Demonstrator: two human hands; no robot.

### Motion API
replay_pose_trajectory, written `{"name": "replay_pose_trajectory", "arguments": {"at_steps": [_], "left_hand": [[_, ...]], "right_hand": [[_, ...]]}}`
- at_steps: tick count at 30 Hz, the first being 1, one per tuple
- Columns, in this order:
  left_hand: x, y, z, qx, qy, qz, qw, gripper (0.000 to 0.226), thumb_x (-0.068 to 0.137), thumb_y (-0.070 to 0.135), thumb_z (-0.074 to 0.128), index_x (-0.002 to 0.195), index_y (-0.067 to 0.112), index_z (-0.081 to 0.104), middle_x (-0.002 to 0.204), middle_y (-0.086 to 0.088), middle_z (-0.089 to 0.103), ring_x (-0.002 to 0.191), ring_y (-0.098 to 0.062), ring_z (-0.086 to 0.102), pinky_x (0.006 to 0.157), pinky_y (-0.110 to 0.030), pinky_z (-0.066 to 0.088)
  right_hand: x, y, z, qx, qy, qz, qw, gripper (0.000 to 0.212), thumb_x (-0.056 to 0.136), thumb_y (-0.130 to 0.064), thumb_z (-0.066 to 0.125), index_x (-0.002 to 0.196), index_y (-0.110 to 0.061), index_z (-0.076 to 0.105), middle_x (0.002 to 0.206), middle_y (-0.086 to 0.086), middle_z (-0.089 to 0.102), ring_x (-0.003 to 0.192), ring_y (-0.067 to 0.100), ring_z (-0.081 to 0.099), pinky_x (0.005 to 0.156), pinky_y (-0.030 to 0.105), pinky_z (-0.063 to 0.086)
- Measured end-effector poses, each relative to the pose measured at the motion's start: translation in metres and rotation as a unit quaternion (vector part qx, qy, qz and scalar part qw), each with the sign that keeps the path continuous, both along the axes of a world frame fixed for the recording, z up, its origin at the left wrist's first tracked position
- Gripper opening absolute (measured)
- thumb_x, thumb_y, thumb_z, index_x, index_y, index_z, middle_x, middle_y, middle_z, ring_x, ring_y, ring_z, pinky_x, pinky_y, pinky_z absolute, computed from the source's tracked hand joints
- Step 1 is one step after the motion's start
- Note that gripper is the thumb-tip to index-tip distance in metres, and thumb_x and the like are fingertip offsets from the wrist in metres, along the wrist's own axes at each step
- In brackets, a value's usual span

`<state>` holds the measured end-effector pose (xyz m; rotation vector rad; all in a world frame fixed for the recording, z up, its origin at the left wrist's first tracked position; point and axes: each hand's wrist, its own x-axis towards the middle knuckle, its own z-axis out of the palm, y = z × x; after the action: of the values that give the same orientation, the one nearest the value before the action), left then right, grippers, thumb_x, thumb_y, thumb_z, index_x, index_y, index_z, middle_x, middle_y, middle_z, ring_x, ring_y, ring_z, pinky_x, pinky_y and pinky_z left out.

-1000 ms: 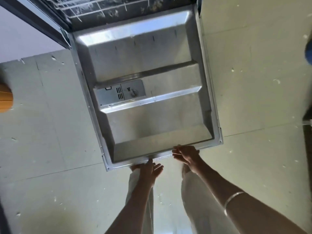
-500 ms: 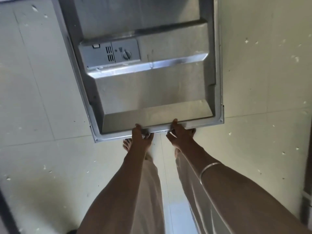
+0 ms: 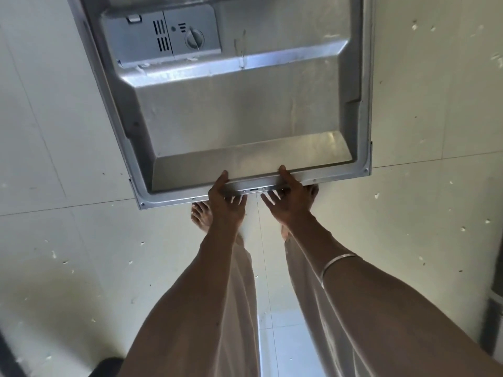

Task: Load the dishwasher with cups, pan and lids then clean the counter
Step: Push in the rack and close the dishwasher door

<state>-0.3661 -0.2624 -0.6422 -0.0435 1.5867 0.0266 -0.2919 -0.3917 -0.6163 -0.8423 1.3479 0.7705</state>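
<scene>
The dishwasher door [image 3: 245,118] is open, its steel inner face up and filling the top of the head view. A grey detergent dispenser [image 3: 163,36] sits in the upper part of the door. My left hand [image 3: 226,205] holds the door's front edge near the middle, thumb on top and fingers spread underneath. My right hand [image 3: 288,202] holds the same edge just to the right, in the same way. No cups, pan or lids are in view, and the racks are out of frame.
Pale speckled floor tiles [image 3: 68,240] lie all around the door. My bare feet [image 3: 201,216] stand just under its front edge. A dark object [image 3: 106,368] shows at the bottom left, and a dark upright strip [image 3: 492,322] runs along the right border.
The door's front edge and both hands have come closer and look larger. My thumbs moved onto the top of the rim. The rack at the top has left the view.
</scene>
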Motion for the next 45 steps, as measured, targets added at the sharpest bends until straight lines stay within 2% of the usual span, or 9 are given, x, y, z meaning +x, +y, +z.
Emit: {"name": "replay_pose_trajectory", "arguments": {"at_steps": [9, 12, 16, 19, 22, 30, 34, 37, 45], "left_hand": [[-0.003, 0.005, 0.026, 0.054, -0.071, -0.036, 0.995, 0.020, 0.070, 0.015, 0.082, 0.085, 0.017, 0.069, 0.092, -0.002, 0.064, 0.101, -0.023, 0.059, 0.105, -0.043, 0.045], [-0.006, 0.005, 0.043, 0.034, -0.036, -0.042, 0.998, 0.049, 0.061, 0.022, 0.091, 0.104, 0.021, 0.068, 0.116, -0.004, 0.065, 0.118, -0.025, 0.059, 0.098, -0.042, 0.050], [-0.003, 0.002, 0.086, 0.058, 0.019, -0.054, 0.997, 0.088, 0.048, 0.024, 0.098, 0.124, 0.016, 0.056, 0.128, -0.013, 0.061, 0.107, -0.031, 0.063, 0.078, -0.042, 0.056], [0.006, -0.001, 0.133, 0.093, 0.027, -0.047, 0.994, 0.107, 0.039, 0.033, 0.101, 0.134, 0.020, 0.052, 0.131, -0.012, 0.062, 0.112, -0.032, 0.064, 0.084, -0.046, 0.056], [0.016, -0.004, 0.186, 0.112, -0.003, -0.034, 0.993, 0.083, 0.034, 0.045, 0.099, 0.105, 0.017, 0.065, 0.108, -0.009, 0.066, 0.111, -0.027, 0.061, 0.099, -0.040, 0.049], [0.045, 0.011, 0.317, 0.138, -0.079, 0.018, 0.987, 0.038, 0.075, 0.038, 0.079, 0.098, 0.013, 0.062, 0.069, -0.004, 0.074, 0.097, -0.025, 0.061, 0.104, -0.041, 0.044], [0.076, 0.021, 0.384, 0.163, -0.072, -0.024, 0.984, 0.038, 0.084, 0.048, 0.070, 0.107, 0.020, 0.061, 0.102, -0.005, 0.070, 0.114, -0.028, 0.061, 0.108, -0.044, 0.044], [0.100, 0.036, 0.433, 0.184, -0.069, -0.025, 0.980, 0.048, 0.084, 0.050, 0.070, 0.120, 0.024, 0.053, 0.125, -0.006, 0.062, 0.118, -0.029, 0.058, 0.106, -0.049, 0.045], [0.159, 0.080, 0.520, 0.303, -0.094, -0.040, 0.947, 0.011, 0.090, 0.015, 0.070, 0.092, 0.014, 0.059, 0.094, -0.005, 0.071, 0.093, -0.024, 0.070, 0.092, -0.045, 0.056]], "right_hand": [[0.008, -0.007, 0.009, 0.052, -0.011, 0.045, 0.998, 0.035, 0.068, -0.016, 0.079, 0.100, -0.017, 0.063, 0.110, 0.006, 0.057, 0.117, 0.025, 0.059, 0.100, 0.042, 0.049], [0.011, -0.007, 0.033, 0.046, -0.011, 0.048, 0.998, 0.034, 0.064, -0.013, 0.080, 0.093, -0.014, 0.061, 0.101, 0.008, 0.057, 0.102, 0.025, 0.060, 0.098, 0.043, 0.050], [0.008, 0.001, 0.075, -0.004, -0.018, 0.034, 0.999, 0.087, 0.044, -0.017, 0.093, 0.120, -0.018, 0.051, 0.113, 0.012, 0.059, 0.102, 0.030, 0.065, 0.082, 0.048, 0.056], [0.009, 0.015, 0.126, -0.018, -0.041, 0.059, 0.997, 0.065, 0.058, -0.025, 0.088, 0.115, -0.017, 0.059, 0.114, 0.009, 0.064, 0.107, 0.026, 0.065, 0.088, 0.045, 0.056], [0.011, 0.028, 0.176, -0.040, -0.059, 0.057, 0.996, 0.021, 0.077, -0.028, 0.077, 0.090, -0.033, 0.061, 0.116, 0.003, 0.065, 0.111, 0.024, 0.062, 0.100, 0.044, 0.050], [0.028, 0.039, 0.291, -0.080, -0.091, 0.091, 0.988, 0.040, 0.073, -0.058, 0.075, 0.092, -0.025, 0.061, 0.104, 0.002, 0.065, 0.102, 0.020, 0.064, 0.089, 0.039, 0.056], [0.039, 0.065, 0.345, -0.142, -0.137, 0.107, 0.975, 0.081, 0.067, -0.071, 0.070, 0.122, -0.013, 0.056, 0.117, 0.004, 0.063, 0.107, 0.023, 0.064, 0.060, 0.023, 0.055], [0.062, 0.088, 0.385, -0.204, -0.156, 0.089, 0.962, 0.068, 0.083, -0.066, 0.059, 0.120, -0.009, 0.060, 0.109, 0.007, 0.069, 0.092, 0.024, 0.069, 0.063, 0.024, 0.052], [0.148, 0.131, 0.461, -0.223, -0.341, 0.142, 0.902, 0.028, 0.092, -0.034, 0.063, 0.111, -0.013, 0.067, 0.099, 0.003, 0.072, 0.090, 0.022, 0.071, 0.084, 0.047, 0.058]]}}
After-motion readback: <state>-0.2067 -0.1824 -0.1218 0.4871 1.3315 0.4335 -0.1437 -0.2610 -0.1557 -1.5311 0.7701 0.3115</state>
